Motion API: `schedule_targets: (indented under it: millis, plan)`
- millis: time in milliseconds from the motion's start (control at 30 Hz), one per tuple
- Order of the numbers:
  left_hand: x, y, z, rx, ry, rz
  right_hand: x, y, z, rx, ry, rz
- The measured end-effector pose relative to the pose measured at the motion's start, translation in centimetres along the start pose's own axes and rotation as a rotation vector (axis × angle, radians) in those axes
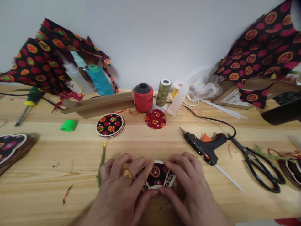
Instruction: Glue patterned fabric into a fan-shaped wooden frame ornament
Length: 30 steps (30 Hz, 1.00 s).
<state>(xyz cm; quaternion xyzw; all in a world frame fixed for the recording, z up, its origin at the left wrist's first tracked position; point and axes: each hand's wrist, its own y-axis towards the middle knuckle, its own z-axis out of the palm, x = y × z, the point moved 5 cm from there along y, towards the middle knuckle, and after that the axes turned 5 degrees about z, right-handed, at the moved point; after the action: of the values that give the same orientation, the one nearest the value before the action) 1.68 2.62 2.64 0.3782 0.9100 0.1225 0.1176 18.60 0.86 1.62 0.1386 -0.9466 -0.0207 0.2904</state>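
Both hands grip a small fan-shaped wooden ornament (157, 174), pale with cut-out side lattices and dark patterned fabric in its middle. My left hand (124, 185), with a gold ring, is closed on its left side, thumb at the bottom edge and a finger on top. My right hand (188, 182) pinches the right side the same way. Parts of the ornament's sides are hidden under the fingers. Just beyond my left hand lies a round fabric-covered ornament (110, 125) with a green tassel (101, 163). A round red fabric piece (155, 119) with pins or beads lies farther back.
A black glue gun (204, 146) with a white glue stick and black scissors (258, 168) lie right. Behind stand red thread (143, 99), an olive thread spool (163, 93) and a cardboard tray (101, 105). A screwdriver (28, 105) and green plastic piece (68, 125) lie left.
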Motion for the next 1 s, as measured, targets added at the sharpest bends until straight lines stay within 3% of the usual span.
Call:
schedule_targets:
  millis: [367, 633, 1000]
  plan:
    - [0.15, -0.46, -0.05, 0.02, -0.041, -0.085, 0.19, 0.16, -0.19, 0.016, -0.016, 0.031]
    - [-0.55, -0.48, -0.2, -0.026, -0.095, -0.111, 0.01, -0.03, 0.17, -0.054, -0.023, -0.078]
    - [-0.35, -0.15, 0.18, -0.024, -0.079, -0.073, 0.78, -0.2, -0.14, -0.025, 0.061, 0.052]
